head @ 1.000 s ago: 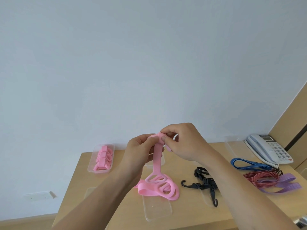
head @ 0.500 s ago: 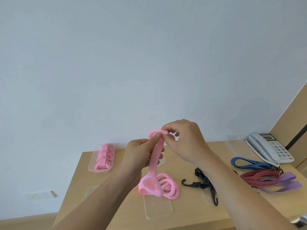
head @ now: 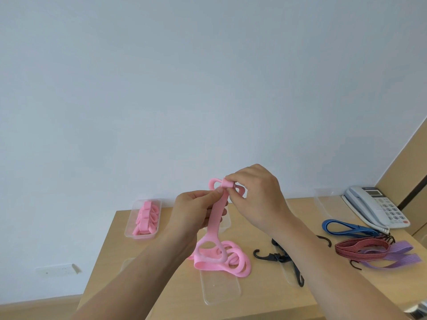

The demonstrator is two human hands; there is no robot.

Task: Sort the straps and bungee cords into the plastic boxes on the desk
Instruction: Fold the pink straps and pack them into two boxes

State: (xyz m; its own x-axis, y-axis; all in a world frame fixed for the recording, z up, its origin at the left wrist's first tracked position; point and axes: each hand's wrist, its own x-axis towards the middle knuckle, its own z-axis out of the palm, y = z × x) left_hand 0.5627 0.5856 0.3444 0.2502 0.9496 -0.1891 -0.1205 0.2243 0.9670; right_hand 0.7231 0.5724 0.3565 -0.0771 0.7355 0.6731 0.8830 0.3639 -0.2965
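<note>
I hold a pink strap [head: 216, 221] up above the desk. My left hand [head: 194, 211] grips its upper part, and my right hand [head: 256, 199] pinches the folded top end. The strap's lower loops [head: 231, 259] lie coiled on a clear plastic lid [head: 221, 289]. A clear plastic box [head: 143, 219] at the desk's back left holds several folded pink straps. To the right lie black hooked cords [head: 279, 258], a blue bungee cord [head: 346, 228], a red bungee cord [head: 360, 248] and a purple strap [head: 392, 257].
The wooden desk [head: 143, 269] stands against a pale wall. A white telephone [head: 374, 207] sits at the back right, beside an empty clear box [head: 328, 204]. Another clear box is partly hidden behind my hands. Wooden panelling rises at the far right.
Both hands have risen a little, lifting the strap's top end. My right hand has folded the end over, forming small loops at the top.
</note>
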